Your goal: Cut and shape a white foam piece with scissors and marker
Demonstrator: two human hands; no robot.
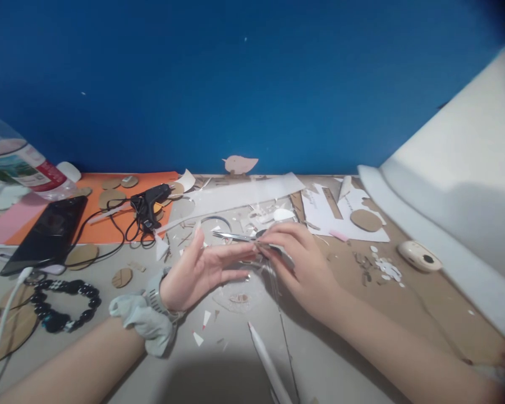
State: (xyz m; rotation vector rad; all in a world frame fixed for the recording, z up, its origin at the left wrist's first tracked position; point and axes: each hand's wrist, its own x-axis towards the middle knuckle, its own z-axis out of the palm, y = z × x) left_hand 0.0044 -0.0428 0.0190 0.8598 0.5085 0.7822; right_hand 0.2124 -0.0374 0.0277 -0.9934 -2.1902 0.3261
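My left hand [193, 272] is turned palm up, its fingers stretched to the right and its thumb raised. My right hand [305, 261] is closed around what look like small scissors [231, 237], whose metal blades point left just above my left fingers. The fingertips of both hands meet or nearly meet; whether a small piece lies between them is hidden. Below them, a clear glossy patch with a small brown boat-like shape [239, 298] lies on the table. A white pen [267, 359] lies closer to me.
A black glue gun [149, 205] with its cord rests on orange paper [99, 193], near a black phone [46, 235] and a bottle [25, 163]. Paper scraps and cardboard discs [365, 220] lie around. A beaded bracelet [65, 303] lies left, a cream oval device [419, 256] right.
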